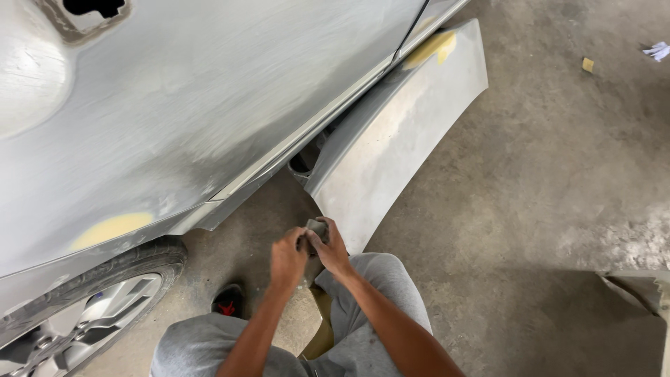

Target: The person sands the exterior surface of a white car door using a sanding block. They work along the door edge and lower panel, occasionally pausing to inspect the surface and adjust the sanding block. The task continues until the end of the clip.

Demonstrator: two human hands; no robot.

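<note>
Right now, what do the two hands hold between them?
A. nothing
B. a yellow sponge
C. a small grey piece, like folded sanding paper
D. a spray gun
C: the left hand and the right hand meet on a small grey piece beside the loose grey panel.

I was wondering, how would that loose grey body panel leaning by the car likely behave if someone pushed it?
The grey body panel looks thin and long, so it would probably flex. It seems only propped against the car, so a push could tip or slide it on the concrete floor.
</note>
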